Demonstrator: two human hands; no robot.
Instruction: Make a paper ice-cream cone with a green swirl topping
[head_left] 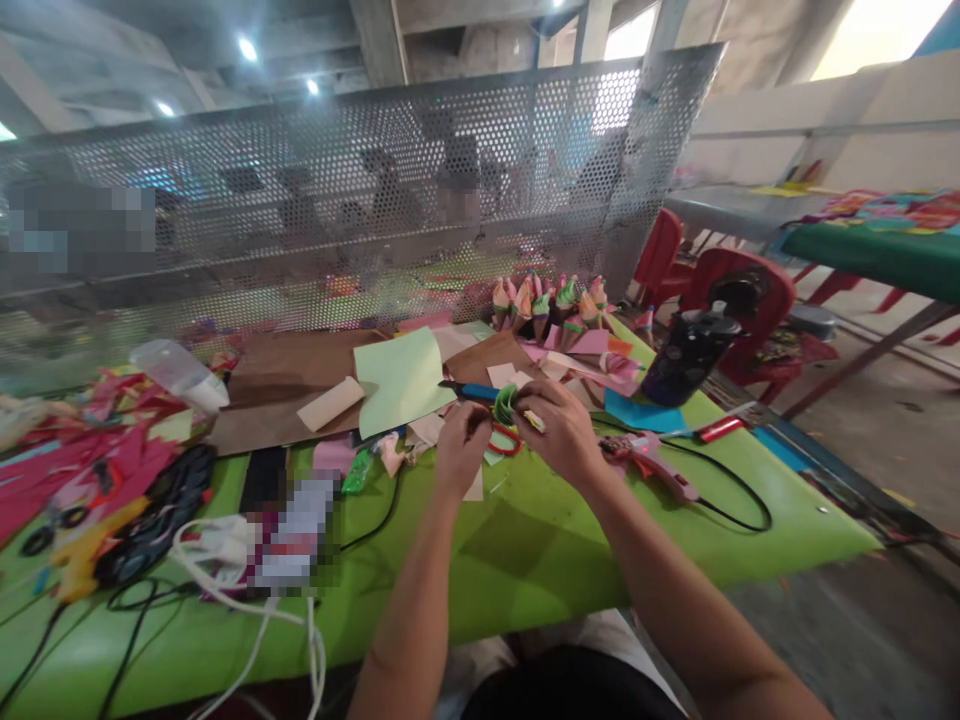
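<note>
In the head view my right hand [561, 428] pinches a curled green paper swirl [505, 403] above the table. Close beside it on the left is my left hand [461, 445], its fingertips pressed together; what they hold, if anything, is too small to tell. Beneath and between the hands lie red-handled scissors [507, 446]. Just beyond them is a blue-handled cutter [480, 391]. A pink hot glue gun [660, 466] rests on the table to the right of my right hand.
Paper ice-cream cones [568, 296] stand at the back near a perforated metal screen [420, 190]. A dark tumbler [691, 355] is at right. Pale green paper [397, 378] and brown sheets [289, 375] lie behind. White cables [247, 605] and a power strip crowd the left of the green table [540, 560].
</note>
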